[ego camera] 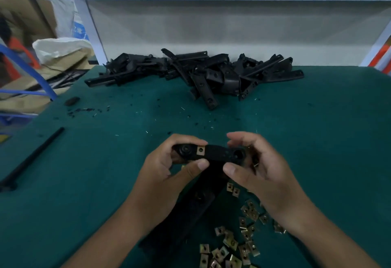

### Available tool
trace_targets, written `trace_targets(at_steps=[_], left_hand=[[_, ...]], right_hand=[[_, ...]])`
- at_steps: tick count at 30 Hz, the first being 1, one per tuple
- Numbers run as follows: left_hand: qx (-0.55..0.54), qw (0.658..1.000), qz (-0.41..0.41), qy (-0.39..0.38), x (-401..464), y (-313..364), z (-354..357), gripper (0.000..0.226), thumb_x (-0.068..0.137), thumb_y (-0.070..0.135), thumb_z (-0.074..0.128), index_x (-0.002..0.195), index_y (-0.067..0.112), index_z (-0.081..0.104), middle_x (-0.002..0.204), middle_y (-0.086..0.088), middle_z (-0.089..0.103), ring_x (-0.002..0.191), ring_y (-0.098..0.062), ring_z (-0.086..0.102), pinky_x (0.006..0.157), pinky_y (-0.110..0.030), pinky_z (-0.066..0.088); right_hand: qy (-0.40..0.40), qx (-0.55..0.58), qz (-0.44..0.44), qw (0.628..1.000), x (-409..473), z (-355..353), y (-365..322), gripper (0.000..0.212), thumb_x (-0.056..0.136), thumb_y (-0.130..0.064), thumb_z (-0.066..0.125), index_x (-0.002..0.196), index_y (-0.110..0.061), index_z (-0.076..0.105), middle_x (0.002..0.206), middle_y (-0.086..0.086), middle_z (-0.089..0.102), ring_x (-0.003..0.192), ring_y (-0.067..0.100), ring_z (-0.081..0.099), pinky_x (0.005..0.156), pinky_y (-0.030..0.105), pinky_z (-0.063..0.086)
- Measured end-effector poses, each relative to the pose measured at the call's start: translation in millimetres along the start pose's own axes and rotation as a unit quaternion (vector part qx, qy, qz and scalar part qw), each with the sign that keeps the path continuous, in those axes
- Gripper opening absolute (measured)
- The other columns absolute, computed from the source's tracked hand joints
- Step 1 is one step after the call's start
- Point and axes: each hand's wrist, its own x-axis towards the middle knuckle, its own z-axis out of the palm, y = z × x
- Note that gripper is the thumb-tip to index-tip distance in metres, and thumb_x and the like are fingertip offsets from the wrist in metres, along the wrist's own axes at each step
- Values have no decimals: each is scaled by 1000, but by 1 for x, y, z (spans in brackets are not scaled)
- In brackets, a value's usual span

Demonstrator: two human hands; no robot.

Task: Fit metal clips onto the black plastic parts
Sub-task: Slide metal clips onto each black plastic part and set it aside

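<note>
From the head view, the left hand (169, 162) grips one end of a black plastic part (213, 153), steadying it above the tabletop (317, 141); one metal clip (200, 150) already sits on it; the right hand (251, 162) curls round the other end, seemingly pinching another clip; loose clips (237, 244) lie just below, while the unfinished pile (190, 73) crowds the far edge, leaving open room between.

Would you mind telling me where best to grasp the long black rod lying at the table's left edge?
Probably pinch the black rod near its middle, coming from above with fingers across its width. It lies flat on the green table, slim and straight, with bare mat on both sides.
</note>
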Motion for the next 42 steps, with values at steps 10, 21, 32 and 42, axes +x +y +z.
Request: trace_targets(at_steps=[10,21,32,42], left_hand=[[-269,953,-130,55,10,-13,-2,58,51,46,99,96,16,77,101,-14,74,92,-25,71,82,-35,59],[-429,883,-188,13,7,-19,9,58,42,27,104,93,13,79,94,-15,77,79,-25,77,65,-33,62],[-390,889,-240,-17,-3,-4,12,77,27,20,106,98,8,79,103,-26,73,85,-34,75,69,-37,62],[-238,950,-194,-63,-7,0,15,57,60,39,96,107,15,75,102,-16,74,94,-26,73,79,-27,57]], right_hand=[[3,489,115,865,19,-16,13,54,83,23,42,126,-5,59,124,20,70,113,27,70,87,32,59],[5,423,129,897,19,-14,10,43,80,1,71,121,-9,70,120,17,72,112,27,71,80,25,60],[-14,365,103,925,15,-12,2,38,72,-15,89,107,-26,78,107,5,77,98,14,73,73,20,55],[-27,343,96,934,12,-11,-3,20,72,-16,84,89,-24,81,109,7,77,90,10,72,76,21,57]])
